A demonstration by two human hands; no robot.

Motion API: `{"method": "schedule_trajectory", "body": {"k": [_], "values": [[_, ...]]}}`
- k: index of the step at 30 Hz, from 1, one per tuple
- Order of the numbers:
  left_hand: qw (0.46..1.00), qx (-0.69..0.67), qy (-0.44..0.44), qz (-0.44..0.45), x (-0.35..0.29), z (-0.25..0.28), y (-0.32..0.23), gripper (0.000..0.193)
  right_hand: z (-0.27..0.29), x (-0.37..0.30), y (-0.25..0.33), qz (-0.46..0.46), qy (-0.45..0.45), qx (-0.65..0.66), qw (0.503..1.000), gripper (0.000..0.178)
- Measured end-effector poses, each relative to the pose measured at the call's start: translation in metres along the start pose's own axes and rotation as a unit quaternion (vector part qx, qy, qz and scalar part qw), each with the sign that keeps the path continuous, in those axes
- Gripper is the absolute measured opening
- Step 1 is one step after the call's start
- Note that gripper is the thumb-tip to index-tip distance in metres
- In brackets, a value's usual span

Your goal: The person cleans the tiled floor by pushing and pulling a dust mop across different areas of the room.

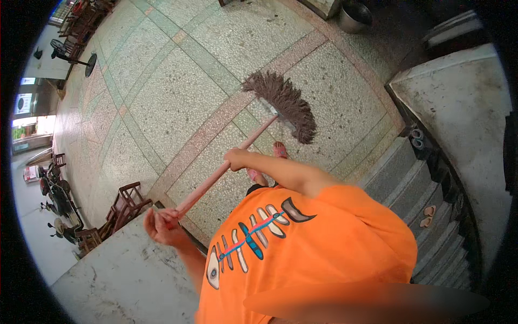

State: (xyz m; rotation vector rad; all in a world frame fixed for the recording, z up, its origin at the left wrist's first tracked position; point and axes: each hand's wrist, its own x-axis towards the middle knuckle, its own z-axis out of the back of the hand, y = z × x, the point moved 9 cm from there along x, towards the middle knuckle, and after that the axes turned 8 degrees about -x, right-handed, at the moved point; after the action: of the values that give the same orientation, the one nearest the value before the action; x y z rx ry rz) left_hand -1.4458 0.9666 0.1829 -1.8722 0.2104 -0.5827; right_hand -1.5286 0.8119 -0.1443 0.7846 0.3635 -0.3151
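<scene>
A mop (288, 105) with a wide head of brown strands rests on the speckled floor ahead of my feet. Its pinkish handle (202, 188) slants from the head back toward my left side. My right hand (236, 159) is wrapped round the middle of that handle. Close to the handle's upper end, my left hand (163, 224) is curled with the pole at its fingers, beside a grey wall. My pink sandals (279, 150) show partly below the right forearm.
Grey steps (402, 178) with slippers (428, 216) on them lie at the right. A metal bucket (355, 17) stands at the far right. Wooden stools (128, 202) and motorbikes (58, 197) are on the left, with a standing fan (73, 58) farther off.
</scene>
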Motion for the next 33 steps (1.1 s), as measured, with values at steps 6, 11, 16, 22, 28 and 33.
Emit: {"method": "schedule_trajectory", "body": {"k": [6,11,16,22,28,33], "values": [[0.993,-0.046,0.080,0.068,0.020,-0.074,0.061,0.018,0.045,-0.066,-0.065,-0.055,-0.084,0.068,0.993,0.022],[0.961,-0.105,0.157,0.204,-0.004,-0.158,0.122,0.011,0.023,-0.123,-0.166,-0.180,-0.158,0.102,0.965,0.020],[0.900,-0.058,0.246,0.356,-0.071,-0.208,0.190,0.011,0.018,-0.202,-0.229,-0.269,-0.210,0.103,0.934,0.018],[0.821,-0.109,0.261,0.496,-0.108,-0.238,0.234,0.011,-0.026,-0.232,-0.299,-0.360,-0.210,0.053,0.908,0.020],[0.845,-0.137,0.201,0.476,-0.073,-0.180,0.204,0.011,-0.013,-0.174,-0.254,-0.274,-0.253,0.042,0.927,0.019],[0.905,-0.186,0.145,0.355,-0.010,-0.123,0.164,0.012,0.021,-0.097,-0.185,-0.177,-0.273,0.051,0.944,0.022]]}}
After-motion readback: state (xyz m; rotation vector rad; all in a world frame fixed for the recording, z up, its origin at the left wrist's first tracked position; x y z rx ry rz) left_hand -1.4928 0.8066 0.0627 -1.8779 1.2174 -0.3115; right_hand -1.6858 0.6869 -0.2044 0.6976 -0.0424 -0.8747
